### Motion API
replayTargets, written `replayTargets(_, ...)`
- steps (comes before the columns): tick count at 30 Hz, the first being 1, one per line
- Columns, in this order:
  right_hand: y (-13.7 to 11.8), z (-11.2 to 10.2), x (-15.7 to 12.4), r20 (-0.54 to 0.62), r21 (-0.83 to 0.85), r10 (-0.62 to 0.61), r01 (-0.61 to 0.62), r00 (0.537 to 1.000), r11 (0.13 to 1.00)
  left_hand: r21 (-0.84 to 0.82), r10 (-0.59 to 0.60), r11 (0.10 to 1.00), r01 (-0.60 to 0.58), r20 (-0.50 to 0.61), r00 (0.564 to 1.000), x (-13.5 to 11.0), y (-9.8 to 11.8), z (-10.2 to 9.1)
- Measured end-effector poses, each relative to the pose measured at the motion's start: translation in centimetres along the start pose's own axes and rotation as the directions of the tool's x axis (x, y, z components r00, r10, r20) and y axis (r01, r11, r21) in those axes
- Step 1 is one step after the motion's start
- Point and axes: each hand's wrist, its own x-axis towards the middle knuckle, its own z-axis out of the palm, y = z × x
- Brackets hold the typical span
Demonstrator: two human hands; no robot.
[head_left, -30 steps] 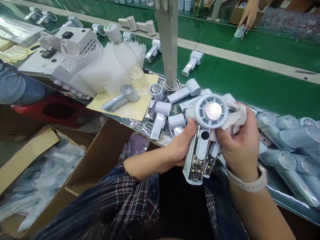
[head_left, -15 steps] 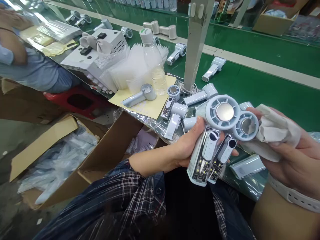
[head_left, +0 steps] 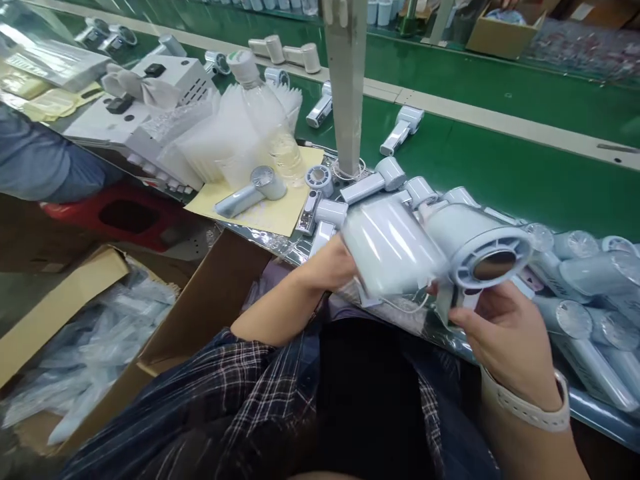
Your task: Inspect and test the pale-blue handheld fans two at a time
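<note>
My left hand (head_left: pixel 327 267) grips a pale blue-white handheld fan (head_left: pixel 387 247), its smooth back turned towards me. My right hand (head_left: pixel 505 333), with a white band on the wrist, closes from below on a second fan (head_left: pixel 480 253) whose round grille head with a shiny centre faces right and towards me. The two fans touch side by side above my lap. A thin cord loops beneath them. Under my right hand I see no wiping cloth.
Several more fans lie heaped on the table edge (head_left: pixel 585 287) and around a grey post (head_left: pixel 347 100). A plastic bottle (head_left: pixel 270 127) stands by a yellow sheet (head_left: pixel 270 213). Beyond runs a green conveyor (head_left: pixel 500 167). A cardboard box (head_left: pixel 165 333) of plastic bags sits lower left. A person's sleeve (head_left: pixel 30 167) shows far left.
Both fans were face-up in my left hand with a cloth in my right. Now they are turned over, one in each hand, and the cloth is out of sight.
</note>
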Motion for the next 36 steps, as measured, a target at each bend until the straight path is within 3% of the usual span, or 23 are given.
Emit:
replayTargets(2, 0.2, -0.6, -0.1, -0.048, 0.070, 0.034, -0.031, 0.998, 0.997, -0.132, 0.003, 0.991, -0.010, -0.052, 0.999, 0.6, -1.3, 0.7)
replayTargets(6, 0.0, -1.4, -0.7, -0.061, 0.276, 0.043, -0.025, 0.997, 0.961, -0.310, 0.024, 0.951, -0.004, 0.061, 0.998, 0.7, -3.0, 3.4)
replayTargets(9, -0.4, -2.1, -1.6, 0.010, 0.332, 0.028, -0.030, 1.000, 0.943, -0.274, 0.046, 0.962, 0.002, 0.171, 0.984, 0.3, -3.3, 4.9)
replayTargets(12, -0.4, -2.5, -2.3, 0.059, 0.353, 0.035, -0.054, 0.998, 0.934, -0.219, -0.005, 0.974, 0.056, 0.229, 0.973, 0.2, -3.1, 5.6)
replayTargets(16, 0.3, -2.4, -2.3, 0.017, 0.332, 0.029, -0.033, 0.999, 0.943, -0.206, -0.017, 0.977, 0.047, 0.144, 0.989, 0.4, -3.0, 5.7)
replayTargets(18, 0.6, -2.2, -2.0, 0.002, 0.325, 0.030, -0.029, 1.000, 0.945, -0.192, -0.036, 0.979, 0.066, 0.157, 0.987, 0.4, -3.1, 5.5)
replayTargets(24, 1.1, -1.7, -1.2, 0.062, 0.347, 0.052, -0.070, 0.997, 0.935, -0.191, -0.078, 0.977, 0.095, 0.095, 0.992, 0.2, -3.4, 4.9)
replayTargets(31, 0.8, -1.6, -0.9, 0.079, 0.379, 0.116, -0.137, 0.990, 0.915, -0.154, -0.161, 0.972, 0.175, 0.102, 0.982, 0.2, -2.6, 5.2)
replayTargets(36, 0.9, -1.8, -1.0, 0.041, 0.330, 0.105, -0.112, 0.994, 0.937, -0.186, -0.127, 0.971, 0.151, 0.135, 0.983, -0.1, -2.5, 4.9)
